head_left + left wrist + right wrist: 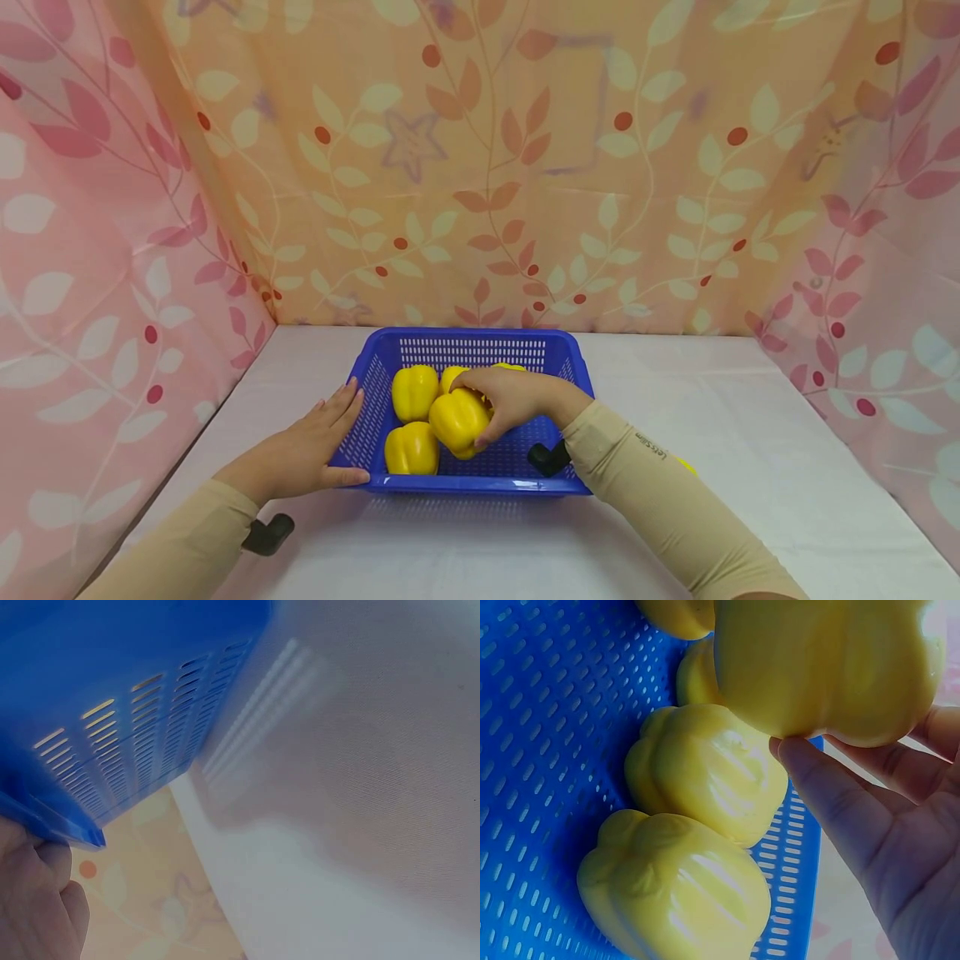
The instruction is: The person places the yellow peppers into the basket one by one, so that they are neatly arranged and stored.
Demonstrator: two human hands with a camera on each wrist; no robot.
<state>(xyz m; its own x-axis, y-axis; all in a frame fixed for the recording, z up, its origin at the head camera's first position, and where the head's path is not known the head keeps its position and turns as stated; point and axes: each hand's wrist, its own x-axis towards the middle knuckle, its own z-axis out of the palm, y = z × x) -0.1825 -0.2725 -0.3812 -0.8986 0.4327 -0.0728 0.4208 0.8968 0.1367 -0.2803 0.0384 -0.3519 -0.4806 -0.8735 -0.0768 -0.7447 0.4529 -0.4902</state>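
My right hand (513, 398) grips a yellow bell pepper (459, 423) above the blue basket (480, 483). In the right wrist view, the thumb and fingers hold that bell pepper (825, 667) by its lower end, raised over the others. More yellow bell peppers lie in the basket: one at the back left (415, 393), one at the front left (412, 448), and others along the back, partly hidden behind my right hand. My left hand (307, 450) rests against the basket's left rim with its fingers stretched out. In the left wrist view, fingers touch the rim's underside.
The basket stands on a white-covered table (675, 392). Something yellow (686, 467) peeks out past my right forearm, mostly hidden. Patterned cloth (487, 167) hangs behind and on both sides. A black wrist mount (267, 533) sticks out below my left wrist.
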